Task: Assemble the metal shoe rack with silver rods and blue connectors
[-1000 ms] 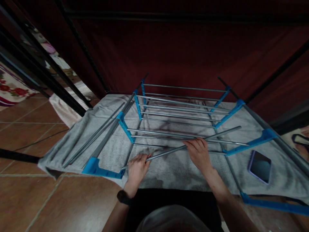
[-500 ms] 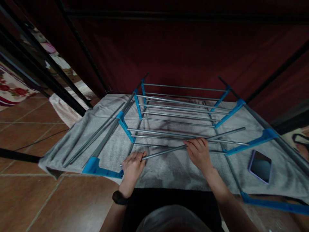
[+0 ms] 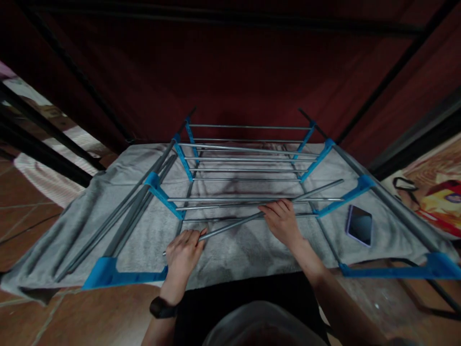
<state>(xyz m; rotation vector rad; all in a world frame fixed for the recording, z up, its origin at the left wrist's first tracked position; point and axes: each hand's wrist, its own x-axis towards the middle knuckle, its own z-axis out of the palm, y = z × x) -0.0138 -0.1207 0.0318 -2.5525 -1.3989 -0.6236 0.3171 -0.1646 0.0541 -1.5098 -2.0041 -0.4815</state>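
Observation:
A loose grey metal tube (image 3: pixel 234 224) slants across the front of a rack, its right end higher and farther away. Near its left end, my left hand (image 3: pixel 185 250) is closed around it, beside the front left blue bracket (image 3: pixel 124 278). My right hand (image 3: pixel 281 220) grips the same tube around its middle, fingers over the top. The rack (image 3: pixel 248 169) is made of grey tubes joined by blue plastic brackets, with several crossbars running between its two sides. Close to my right hand, the tube passes over the nearer crossbars (image 3: pixel 216 206).
Several loose tubes (image 3: pixel 104 235) lie at the left on a grey blanket (image 3: pixel 140 158). A phone (image 3: pixel 360 225) rests on the blanket at the right. Behind the rack hangs a dark red cloth (image 3: pixel 234 81) with black metal bars. Tiled floor (image 3: pixel 90 317) shows at lower left.
The view has turned rightward, so the rack and hands appear farther left. Both hands keep hold of the tube, which keeps nearly the same slant.

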